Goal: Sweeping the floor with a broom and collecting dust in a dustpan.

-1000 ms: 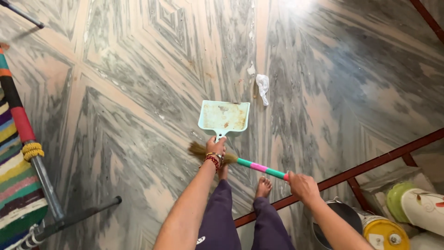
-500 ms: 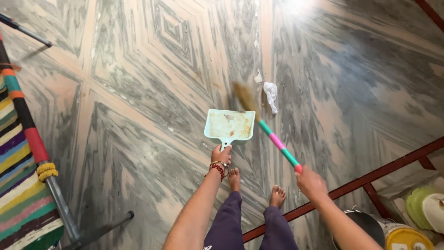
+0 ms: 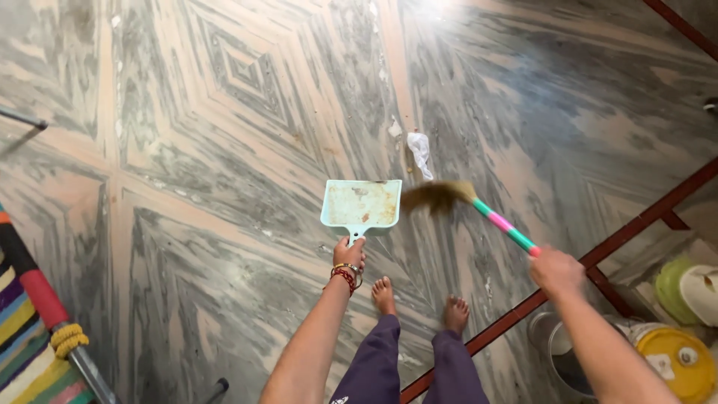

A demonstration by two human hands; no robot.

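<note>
Bare feet (image 3: 384, 294) and purple trouser legs (image 3: 374, 366): standing on the marble floor (image 3: 224, 150), nearest the camera.
Left hand (image 3: 348, 253): gripping the handle of the pale green dustpan (image 3: 362, 203), which is lying flat on the floor as before.
Right hand (image 3: 556, 269): closing around the striped handle of the short broom (image 3: 479, 209).
Broom bristles: blurring just beside the pan's right edge, having swung down from above the pan half a second ago.
Crumpled white scrap (image 3: 420, 152): lying beyond the pan, near the bristles.
</note>
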